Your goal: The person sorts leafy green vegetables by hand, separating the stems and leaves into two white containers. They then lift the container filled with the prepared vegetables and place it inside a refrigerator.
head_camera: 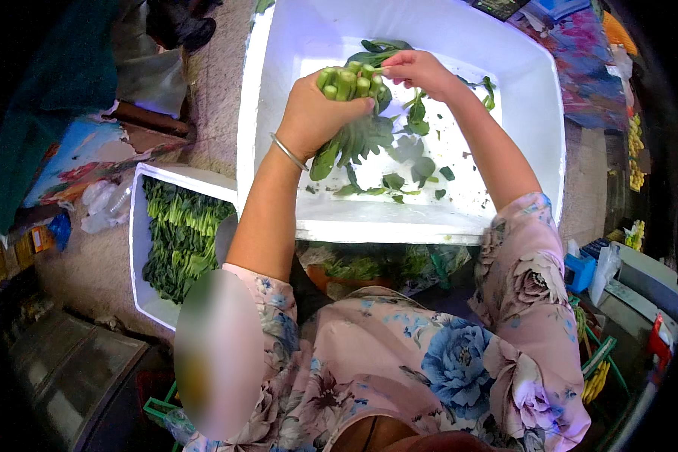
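Note:
My left hand [315, 116], with a silver bangle at its wrist, grips a bunch of leafy green vegetables [347, 85]. The cut pale-green stem ends point up and the leaves hang below. Close to the bunch's right side, my right hand [415, 70] pinches a thin stem between thumb and fingers. Both hands are over a large white foam box [528, 85]. Loose leaves [418, 121] and small scraps are scattered on its floor, and more greens lie behind the bunch.
To the left stands a smaller white foam box [137, 248] packed with rows of greens [183, 237]. Clear plastic [104, 206] lies beyond it on the ground. More greens [373, 265] are below the large box's near edge. A blue container [579, 272] stands at right.

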`<state>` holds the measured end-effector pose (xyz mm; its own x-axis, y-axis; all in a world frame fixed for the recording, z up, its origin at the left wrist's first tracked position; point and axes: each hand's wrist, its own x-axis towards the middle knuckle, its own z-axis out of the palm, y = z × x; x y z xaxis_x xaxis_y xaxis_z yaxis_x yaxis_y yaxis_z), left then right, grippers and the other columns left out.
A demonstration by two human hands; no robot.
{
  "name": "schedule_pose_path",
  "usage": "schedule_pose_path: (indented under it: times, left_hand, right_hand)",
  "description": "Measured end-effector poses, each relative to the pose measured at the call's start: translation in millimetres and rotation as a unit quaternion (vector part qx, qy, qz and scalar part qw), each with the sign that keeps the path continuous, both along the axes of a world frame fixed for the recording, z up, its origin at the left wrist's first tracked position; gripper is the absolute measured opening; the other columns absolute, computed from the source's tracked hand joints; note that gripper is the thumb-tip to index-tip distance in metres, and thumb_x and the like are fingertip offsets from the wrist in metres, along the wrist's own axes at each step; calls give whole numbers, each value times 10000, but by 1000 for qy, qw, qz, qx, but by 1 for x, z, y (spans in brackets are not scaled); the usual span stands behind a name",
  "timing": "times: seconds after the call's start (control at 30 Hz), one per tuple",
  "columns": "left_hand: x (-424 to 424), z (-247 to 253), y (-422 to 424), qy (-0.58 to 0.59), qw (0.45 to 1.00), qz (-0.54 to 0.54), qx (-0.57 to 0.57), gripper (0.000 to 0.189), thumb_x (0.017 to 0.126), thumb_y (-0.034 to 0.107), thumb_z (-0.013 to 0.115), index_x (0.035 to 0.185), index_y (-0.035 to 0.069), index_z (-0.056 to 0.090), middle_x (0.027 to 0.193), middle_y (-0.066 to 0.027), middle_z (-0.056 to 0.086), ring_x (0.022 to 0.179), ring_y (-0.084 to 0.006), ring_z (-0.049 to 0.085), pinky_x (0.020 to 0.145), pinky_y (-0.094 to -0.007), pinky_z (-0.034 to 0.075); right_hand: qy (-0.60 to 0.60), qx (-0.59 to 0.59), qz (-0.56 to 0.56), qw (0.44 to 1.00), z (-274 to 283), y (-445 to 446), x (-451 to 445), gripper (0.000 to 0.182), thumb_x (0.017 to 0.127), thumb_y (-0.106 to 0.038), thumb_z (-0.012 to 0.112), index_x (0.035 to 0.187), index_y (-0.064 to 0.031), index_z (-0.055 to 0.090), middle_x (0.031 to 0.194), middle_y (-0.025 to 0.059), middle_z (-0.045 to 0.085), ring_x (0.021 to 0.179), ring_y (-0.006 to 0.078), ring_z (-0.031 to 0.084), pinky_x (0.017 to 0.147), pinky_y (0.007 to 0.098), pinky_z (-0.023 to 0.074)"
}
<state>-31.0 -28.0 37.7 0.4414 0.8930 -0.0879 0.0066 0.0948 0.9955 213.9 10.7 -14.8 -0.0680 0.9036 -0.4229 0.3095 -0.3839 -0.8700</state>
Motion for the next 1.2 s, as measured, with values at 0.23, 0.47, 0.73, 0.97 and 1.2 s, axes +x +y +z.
schedule_pose_path:
  times: [0.23, 0.47, 0.73, 0.97, 1.2]
  left_hand:
    - [4, 12, -7, -49, 998, -48, -3, 400, 640, 103, 762, 980, 4, 577, 882, -29, 621, 785, -86, 569, 706, -234, 489]
    - [5, 7, -9, -21, 993, -92, 67, 371, 695, 59, 742, 1014, 38, 553, 898, -6, 597, 807, -75, 561, 731, -219, 481]
    - [-1, 6, -6, -52, 993, -100, 21, 338, 717, 72, 718, 993, 50, 525, 883, -15, 600, 806, -92, 561, 742, -236, 474]
    - [4, -3, 2, 4, 995, 102, -2, 404, 659, 127, 749, 976, 20, 524, 871, -62, 624, 768, -123, 593, 685, -268, 502]
    - [2, -4, 1, 65, 990, 104, 68, 295, 701, 97, 728, 926, 16, 555, 877, -52, 645, 760, -99, 600, 691, -237, 492]
  right_hand:
    - [-73, 80, 142, 984, 80, -50, -5, 171, 765, -111, 700, 912, -40, 649, 760, -22, 591, 651, 37, 505, 592, 181, 412]
    - [7, 122, 134, 984, 114, -77, -32, 206, 793, -126, 671, 971, -28, 636, 800, 16, 623, 733, 72, 562, 644, 227, 459]
    - [89, 129, 155, 975, 108, -56, -41, 328, 796, -112, 654, 1101, -21, 574, 973, 63, 624, 828, 112, 582, 692, 222, 464]
    - [-217, 54, -111, 968, -37, 42, 54, 298, 826, -267, 609, 1035, -55, 624, 868, 43, 656, 744, 122, 617, 615, 282, 473]
    - [-388, 64, -225, 892, -112, 61, 28, 240, 774, -223, 653, 723, 11, 633, 684, 100, 632, 544, 163, 580, 524, 284, 462]
